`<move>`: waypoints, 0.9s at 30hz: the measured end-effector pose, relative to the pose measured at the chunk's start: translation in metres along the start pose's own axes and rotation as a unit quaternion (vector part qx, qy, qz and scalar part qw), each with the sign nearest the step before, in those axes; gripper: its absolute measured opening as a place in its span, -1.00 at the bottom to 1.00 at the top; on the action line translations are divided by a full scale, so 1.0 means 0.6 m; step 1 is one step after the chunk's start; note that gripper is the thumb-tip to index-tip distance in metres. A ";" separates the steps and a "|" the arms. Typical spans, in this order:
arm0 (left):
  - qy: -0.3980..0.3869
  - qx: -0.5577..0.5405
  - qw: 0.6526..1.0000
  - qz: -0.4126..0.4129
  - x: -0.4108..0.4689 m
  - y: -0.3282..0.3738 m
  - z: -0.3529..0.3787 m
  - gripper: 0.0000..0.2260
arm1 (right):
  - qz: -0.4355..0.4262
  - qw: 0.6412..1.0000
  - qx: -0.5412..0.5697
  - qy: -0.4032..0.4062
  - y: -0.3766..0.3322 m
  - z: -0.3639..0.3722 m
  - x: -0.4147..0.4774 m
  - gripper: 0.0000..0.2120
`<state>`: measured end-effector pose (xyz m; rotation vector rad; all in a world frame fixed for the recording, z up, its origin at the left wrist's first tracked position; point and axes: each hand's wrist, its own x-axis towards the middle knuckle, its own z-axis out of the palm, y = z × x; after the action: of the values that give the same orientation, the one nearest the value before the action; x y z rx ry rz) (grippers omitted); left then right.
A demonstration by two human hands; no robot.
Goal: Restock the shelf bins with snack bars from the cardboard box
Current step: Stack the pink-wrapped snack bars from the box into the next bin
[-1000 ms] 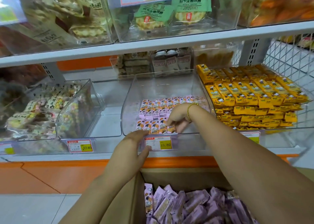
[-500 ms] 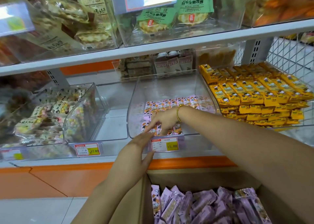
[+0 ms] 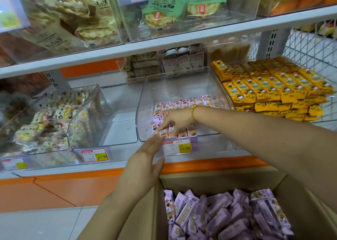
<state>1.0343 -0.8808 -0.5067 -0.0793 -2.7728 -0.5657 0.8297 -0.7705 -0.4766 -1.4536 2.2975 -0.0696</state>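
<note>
Down at the near edge, the cardboard box (image 3: 218, 180) stands open below the shelf, its flaps up, packed with loose purple snack bars (image 3: 228, 216) lying at all angles. The left forearm rises past the box's left flap. The left hand (image 3: 144, 163) is flat and open, fingers straight and together, thumb spread toward the box; its fingertips (image 3: 156, 139) touch the low front lip of the clear bin (image 3: 175, 86), just left of the price tag (image 3: 176, 146) reading 15.80. It holds nothing.

The right arm crosses from the right, over the box and into that same bin. The right hand (image 3: 179, 118) is palm down with a gold bead bracelet (image 3: 193, 114) at the wrist. Its forefinger is stretched straight, down and to the left, with the tip on a bar in the front row (image 3: 162, 132). The other fingers are loosely bent, their tips resting on the tops of neighbouring bars, and no bar is lifted off the row.

Inside the bin, pink-and-orange wrapped bars (image 3: 184, 103) stand in two rows, one at the front lip and one behind the hand, filling only the bin's floor.

To the right, touching the bin's side wall, is a tall stack of yellow bars (image 3: 269, 86). To the left, apart from it, a second clear bin (image 3: 87, 119) holds speckled sweets, above a tag marked 17.80 (image 3: 94, 155). Farther back, brown packets (image 3: 182, 63) sit under the upper shelf (image 3: 164, 46), which carries green-labelled biscuit packs (image 3: 164, 10).
</note>
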 end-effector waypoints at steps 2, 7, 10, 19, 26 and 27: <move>-0.003 -0.001 1.000 -0.001 -0.006 0.000 -0.004 -0.57 | 0.005 0.999 0.034 0.041 -0.011 0.000 0.006 -0.55; -0.012 -0.007 1.000 0.014 -0.037 0.014 -0.008 -0.70 | 0.012 0.973 0.086 0.212 -0.024 0.001 -0.055 -0.90; -0.069 -0.005 0.998 -0.012 -0.074 0.017 0.010 -0.79 | -0.040 0.947 0.054 0.313 -0.063 0.035 -0.122 -0.76; -0.342 0.107 0.920 -0.162 -0.157 -0.039 0.079 -0.49 | 0.024 0.985 0.150 0.082 -0.067 0.309 -0.146 -0.81; -0.397 0.115 0.896 -0.164 -0.171 -0.041 0.098 -0.51 | 0.226 0.936 0.262 0.068 -0.058 0.556 -0.092 -0.40; -0.397 0.118 0.896 -0.162 -0.170 -0.042 0.098 -0.48 | 0.235 0.934 0.257 0.077 -0.069 0.576 -0.087 -0.36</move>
<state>1.1114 -0.8800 -0.5993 0.2761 -3.6751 -0.2947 1.0126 -0.6819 -0.7640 -0.6410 2.4337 -0.6107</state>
